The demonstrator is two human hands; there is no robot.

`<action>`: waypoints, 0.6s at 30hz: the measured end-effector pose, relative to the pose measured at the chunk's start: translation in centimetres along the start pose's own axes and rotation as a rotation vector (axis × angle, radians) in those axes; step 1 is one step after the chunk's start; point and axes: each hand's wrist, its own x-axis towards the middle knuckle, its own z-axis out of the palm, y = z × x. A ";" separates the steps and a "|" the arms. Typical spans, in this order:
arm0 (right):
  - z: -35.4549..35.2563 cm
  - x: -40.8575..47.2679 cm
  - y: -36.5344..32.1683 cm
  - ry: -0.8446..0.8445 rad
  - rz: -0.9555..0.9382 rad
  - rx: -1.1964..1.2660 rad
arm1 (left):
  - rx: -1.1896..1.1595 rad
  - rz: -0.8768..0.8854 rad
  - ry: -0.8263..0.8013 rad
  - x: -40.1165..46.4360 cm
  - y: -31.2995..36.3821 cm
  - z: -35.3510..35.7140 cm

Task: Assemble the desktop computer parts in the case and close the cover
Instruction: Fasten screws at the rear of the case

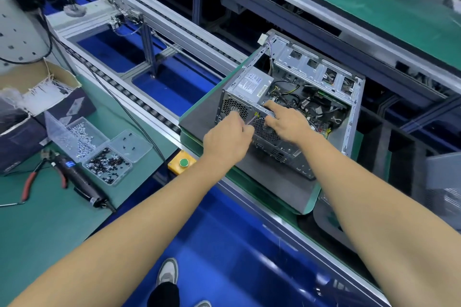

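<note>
Two hands work at case rear. Left hand (228, 138) grips thin tool (252, 121), prob. driving a screw at rear panel; right hand (287, 123), forefinger out, presses case (294, 112) edge beside PSU (253, 83) to steady it. Case sits open-sided on pallet (279, 182); cover not fitted.

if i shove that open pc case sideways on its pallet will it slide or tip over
The case lies on its broad side on the grey pallet, so it would probably slide rather than tip. Its sheet-metal frame looks stiff. The power supply sits at one end, likely making that end heavier, so it may pivot.
</note>
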 end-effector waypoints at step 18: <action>-0.2 0.0 0.0 0.010 0.017 0.026 | 0.504 0.216 0.087 -1.3 -2.1 2.8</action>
